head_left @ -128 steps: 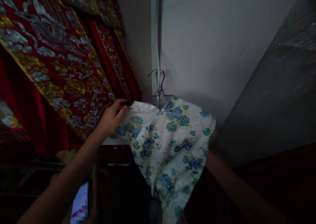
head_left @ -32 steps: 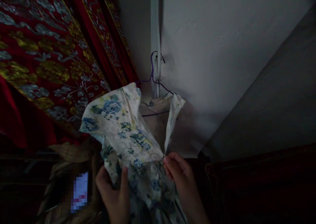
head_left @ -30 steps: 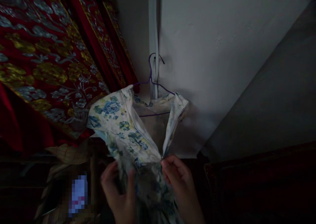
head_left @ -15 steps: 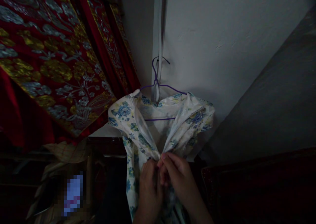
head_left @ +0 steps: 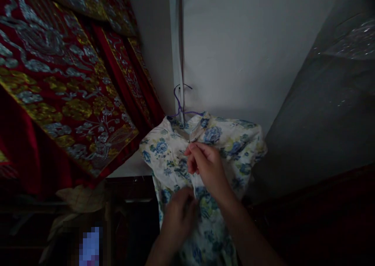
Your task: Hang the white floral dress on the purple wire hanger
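Note:
A white dress (head_left: 172, 172) with blue and green flowers hangs on a thin purple wire hanger (head_left: 193, 113). Its front opening is closed up to a small gap below the collar. At the top of that closure my right hand (head_left: 209, 168) pinches what looks like the zipper pull, thumb against finger. Lower down, my left hand (head_left: 178, 213) has its fingers curled in at the dress's front seam. Motion blurs it somewhat, and its fingertips seem to grip the cloth. The dress's lower end lies out of view.
Red cloth (head_left: 79, 86) with gold and silver embroidery hangs at the left. A pale strap (head_left: 177, 43) runs down the white wall (head_left: 234, 55) to the hanger. Clear plastic sheeting (head_left: 336, 86) covers the right side. Checked fabric (head_left: 83, 197) lies lower left, beside a pixelated patch.
My right hand has moved up along the front, and the wide V-shaped opening has closed beneath it. My left hand has dropped slightly and is apart from the right. The view has shifted.

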Motion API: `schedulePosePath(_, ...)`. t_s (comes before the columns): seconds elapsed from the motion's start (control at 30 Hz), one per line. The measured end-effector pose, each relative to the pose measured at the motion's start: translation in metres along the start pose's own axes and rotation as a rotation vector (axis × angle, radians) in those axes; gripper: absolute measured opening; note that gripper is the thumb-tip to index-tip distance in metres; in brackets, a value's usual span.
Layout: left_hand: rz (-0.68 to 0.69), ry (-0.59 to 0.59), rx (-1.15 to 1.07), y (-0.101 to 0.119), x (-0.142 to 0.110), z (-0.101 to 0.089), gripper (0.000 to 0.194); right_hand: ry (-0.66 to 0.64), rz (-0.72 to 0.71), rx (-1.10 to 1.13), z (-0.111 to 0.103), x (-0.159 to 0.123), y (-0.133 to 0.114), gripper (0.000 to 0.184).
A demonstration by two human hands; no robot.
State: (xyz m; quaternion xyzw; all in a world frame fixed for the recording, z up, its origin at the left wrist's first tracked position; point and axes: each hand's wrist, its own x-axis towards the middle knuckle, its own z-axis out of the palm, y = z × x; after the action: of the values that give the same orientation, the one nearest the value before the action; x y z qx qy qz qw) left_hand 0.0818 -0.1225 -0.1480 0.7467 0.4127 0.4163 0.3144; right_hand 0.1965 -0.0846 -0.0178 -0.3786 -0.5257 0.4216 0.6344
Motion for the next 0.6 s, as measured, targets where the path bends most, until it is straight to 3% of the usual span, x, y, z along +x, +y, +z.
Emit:
schedulePosePath(0.07, 0.09, 0.142, -0.047, 0.019, 0.022, -0.027, 0.011, -0.017, -0.021, -0.014, -0.003, -0.006, -0.003, 0.033)
schedulePosePath(0.17, 0.255, 0.423, -0.124, 0.051, 0.061, -0.059, 0.039, -0.051, -0.06, -0.061, -0.008, -0.012, -0.016, 0.031)
schedulePosePath(0.23, 0.353, 0.417, -0.09, 0.069, 0.084, -0.072, 0.036, -0.054, -0.087, -0.095, -0.011, -0.012, -0.021, 0.031)
schedulePosePath(0.33, 0.469, 0.389, 0.112, 0.089, 0.103, -0.079, 0.011, -0.036, -0.105, -0.146, -0.016, -0.005, -0.008, 0.032)
schedulePosePath(0.47, 0.528, 0.544, 0.279, 0.097, 0.103, -0.091, 0.014, 0.017, -0.014, -0.2, -0.024, 0.008, 0.037, 0.032)
schedulePosePath(0.53, 0.47, 0.75, 0.176, 0.091, 0.098, -0.11, 0.015, 0.014, 0.053, -0.195, -0.029, 0.002, 0.054, 0.033)
schedulePosePath(0.6, 0.359, 0.925, -0.097, 0.075, 0.09, -0.138, 0.014, -0.025, 0.102, -0.169, -0.031, -0.014, 0.06, 0.035)
